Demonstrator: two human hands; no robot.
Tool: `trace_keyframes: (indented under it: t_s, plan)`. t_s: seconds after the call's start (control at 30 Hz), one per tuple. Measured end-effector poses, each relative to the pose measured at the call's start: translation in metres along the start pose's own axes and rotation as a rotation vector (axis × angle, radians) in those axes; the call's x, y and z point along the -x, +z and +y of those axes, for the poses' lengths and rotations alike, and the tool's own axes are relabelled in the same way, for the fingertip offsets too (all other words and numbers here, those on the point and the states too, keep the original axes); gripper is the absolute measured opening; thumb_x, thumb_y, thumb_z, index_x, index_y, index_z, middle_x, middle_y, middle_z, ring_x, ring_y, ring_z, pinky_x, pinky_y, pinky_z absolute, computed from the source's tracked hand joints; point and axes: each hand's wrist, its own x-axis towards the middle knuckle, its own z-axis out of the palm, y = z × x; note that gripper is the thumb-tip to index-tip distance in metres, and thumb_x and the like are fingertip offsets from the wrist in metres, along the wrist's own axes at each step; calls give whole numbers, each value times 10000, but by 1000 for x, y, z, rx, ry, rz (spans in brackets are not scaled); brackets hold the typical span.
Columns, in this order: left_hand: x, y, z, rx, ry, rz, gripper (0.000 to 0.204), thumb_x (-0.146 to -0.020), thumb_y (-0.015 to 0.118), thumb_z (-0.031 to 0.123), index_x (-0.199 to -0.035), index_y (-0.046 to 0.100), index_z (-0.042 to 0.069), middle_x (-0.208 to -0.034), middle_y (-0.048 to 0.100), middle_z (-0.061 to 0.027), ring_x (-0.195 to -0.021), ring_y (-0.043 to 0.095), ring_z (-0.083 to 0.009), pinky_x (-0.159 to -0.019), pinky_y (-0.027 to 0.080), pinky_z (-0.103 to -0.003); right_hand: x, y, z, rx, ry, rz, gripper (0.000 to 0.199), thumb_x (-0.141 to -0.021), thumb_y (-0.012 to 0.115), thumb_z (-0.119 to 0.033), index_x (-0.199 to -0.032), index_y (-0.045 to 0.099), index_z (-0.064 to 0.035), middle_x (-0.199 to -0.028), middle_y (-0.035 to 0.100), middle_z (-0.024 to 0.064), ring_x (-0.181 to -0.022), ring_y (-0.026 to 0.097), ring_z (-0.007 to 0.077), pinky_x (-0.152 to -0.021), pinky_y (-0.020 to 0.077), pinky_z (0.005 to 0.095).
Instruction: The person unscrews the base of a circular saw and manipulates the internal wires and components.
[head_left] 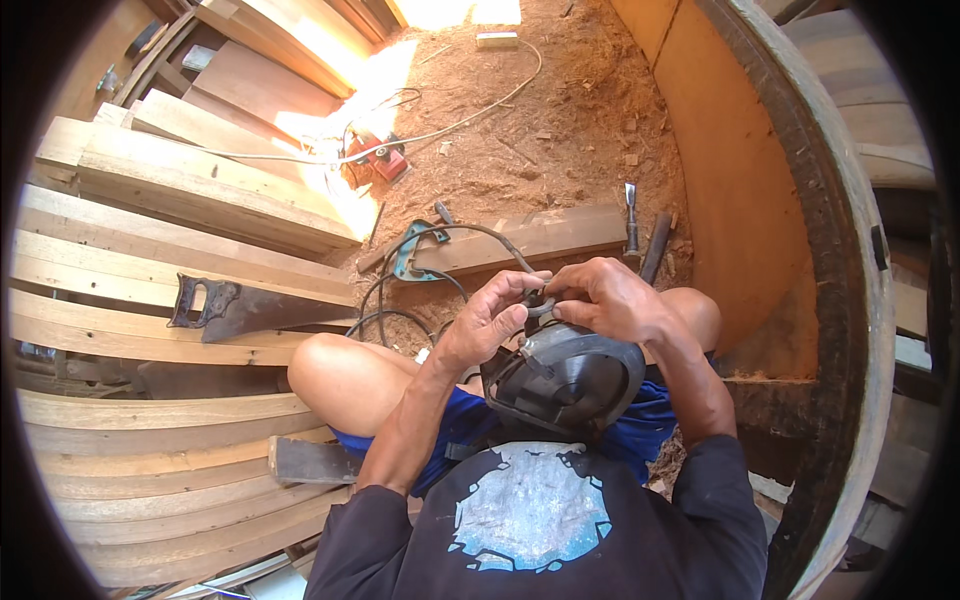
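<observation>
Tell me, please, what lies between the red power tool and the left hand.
Between left hand and red tool, the head view shows a brown wooden plank, black cable, curved teal piece and sawdust.

The left hand (488, 322) and right hand (612, 298) pinch a grey curved piece (541, 309) at the far end of the black power tool (575, 375); left of it lies a handsaw (262, 311).

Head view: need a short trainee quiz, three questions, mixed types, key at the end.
1. True or false: the handsaw lies on the timber beams at the person's left.
2. Beyond the board, the power tool on the sawdust is mainly: A) yellow; B) red; C) white.
3. Fill in the colour: the left hand and right hand meet at the far end of the ___ machine between the thighs.

Key: 1 true; 2 B; 3 black.
</observation>
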Motion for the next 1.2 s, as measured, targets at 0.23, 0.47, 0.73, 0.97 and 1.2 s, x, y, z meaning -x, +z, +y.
trace_keyframes:
  t_s: [0.23,0.47,0.73,0.97,1.2]
  plan:
    - [3,6,9,-53,3,-2,486,-1091,622,365,-1415,530,14,-1606,451,-246,-1461,466,-274,-1226,347,-446,10,16,13,-556,203,18,314,-957,776,-189,-1160,769,49,-987,794,140,-913,712,167,-814,566,354]
    - [10,20,21,35,-106,14,585,-1036,714,390,-1415,498,0,-1658,374,-257,-1439,498,-277,-1064,517,-395,32,13,-18,-520,258,79,355,-947,795,-202,-1186,745,57,-892,748,82,-848,665,127,-733,541,319]
    - [14,37,35,-147,-11,-63,649,-1050,692,371,-1488,462,-50,-1677,319,-297,-1506,430,-323,-1228,369,-453,59,8,-39,-339,163,143,465,-914,815,-232,-1264,713,58,-950,692,88,-731,573,109,-627,472,300]
    - [18,45,42,-320,-7,-13,424,-1085,641,336,-1321,562,-8,-1604,433,-336,-1422,537,-305,-1061,483,-395,62,19,-35,-325,133,221,375,-956,788,-177,-1245,713,49,-935,698,66,-717,575,103,-627,473,292]
    - [11,55,43,-467,176,141,280,-1151,482,275,-1008,518,37,-1339,677,-328,-1084,650,-163,-889,512,-325,48,15,-13,-361,95,151,254,-929,755,-75,-1162,728,22,-851,697,80,-730,626,133,-659,509,324]
